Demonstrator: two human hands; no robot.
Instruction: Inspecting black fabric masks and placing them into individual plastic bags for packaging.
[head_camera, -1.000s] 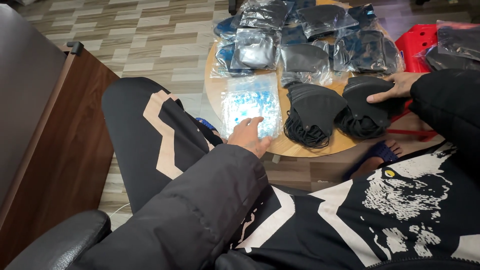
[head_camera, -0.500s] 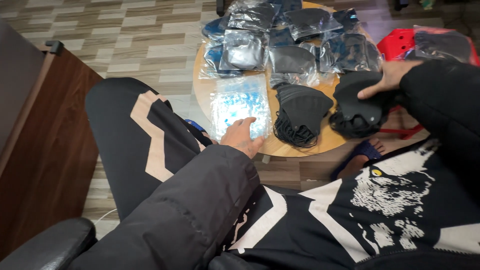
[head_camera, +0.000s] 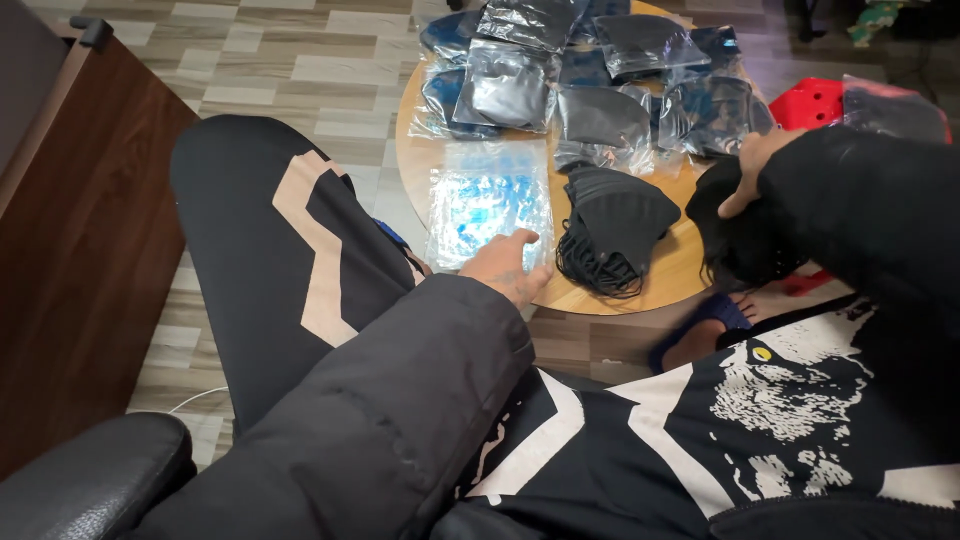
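Left hand (head_camera: 508, 272) rests flat, fingers spread, on near edge of stack of clear plastic bags with blue print (head_camera: 489, 200), lying at left of round light-wood table (head_camera: 668, 280). Right hand (head_camera: 752, 165) curled, fingers closed on second pile of black fabric face masks (head_camera: 745, 240) at table's right edge. One pile of black fabric masks with elastic loops (head_camera: 612, 225) sits between, loose. Behind: clear bags with black masks sealed inside (head_camera: 600, 85), overlapping, count unclear. Red plastic stool (head_camera: 815, 100) beside table.

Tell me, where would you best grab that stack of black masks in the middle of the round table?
Probably by the folded body of the stack of black masks, pinching from above across its thickness. It lies flat, with thin ear loops trailing toward the near edge of the round table; those would likely tangle if grabbed.
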